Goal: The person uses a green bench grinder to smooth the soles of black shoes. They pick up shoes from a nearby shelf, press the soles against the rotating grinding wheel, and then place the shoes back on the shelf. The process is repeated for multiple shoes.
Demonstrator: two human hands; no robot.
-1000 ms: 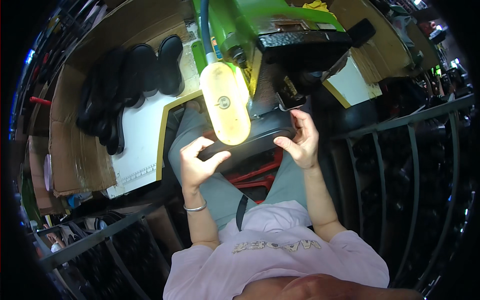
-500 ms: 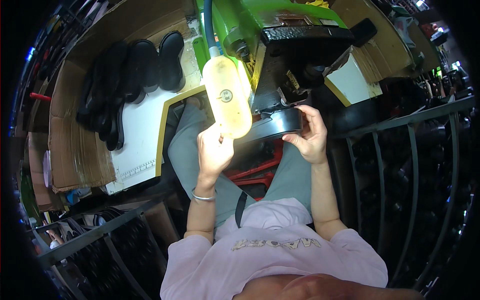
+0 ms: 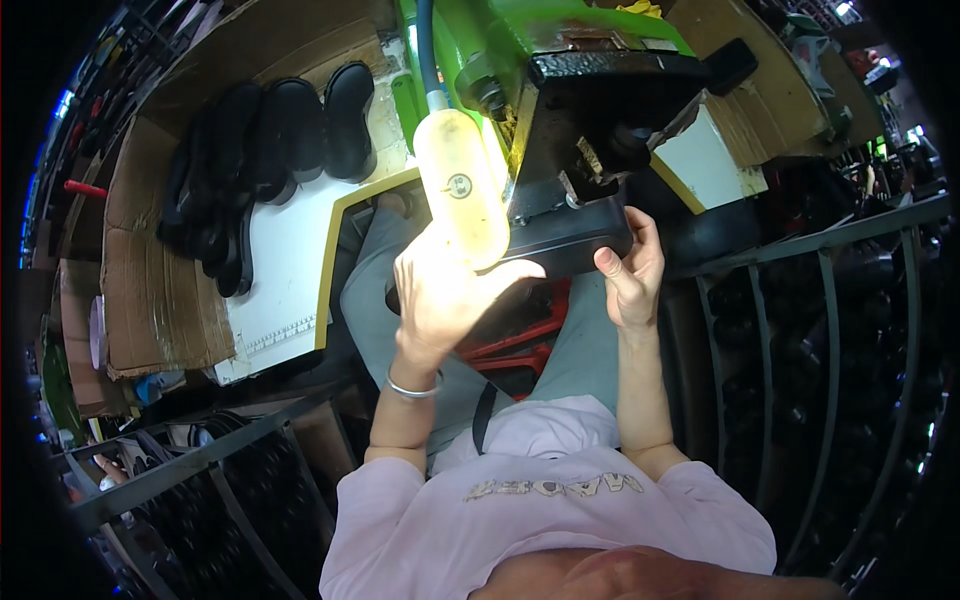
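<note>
- The green machine (image 3: 520,40) stands above the person's lap; every place below is told from it.
- Just under its black head (image 3: 590,120) sits a black shoe piece (image 3: 570,245), pressed up against the head's lower edge.
- The left hand (image 3: 445,295) is below and left of the machine, brightly lit, fingers curled with the thumb stretched right to touch the near edge of the black shoe piece; the glare hides whether it truly pinches it.
- The right hand (image 3: 630,275) is below and right of the machine, fingers pressed together along the right end of the same piece, thumb underneath, clamping it.
- A pale yellow lamp housing (image 3: 462,185) hangs on a blue hose at the machine's left side, touching or just above the left hand.
- Risk, as a judgement: both hands sit very near the machine's head, so a fingertip could get caught if the head moves while the piece is being steadied.
- The glare on the left hand may hide the edge of the piece, so it could be seated crooked.
- Left of the machine, an opened cardboard box (image 3: 150,260) lies flattened on the table; black soles (image 3: 270,150) lie in a row by it.
- Metal racks (image 3: 800,330) to the right of the machine hold dark shoe parts, too dim to tell apart.
</note>
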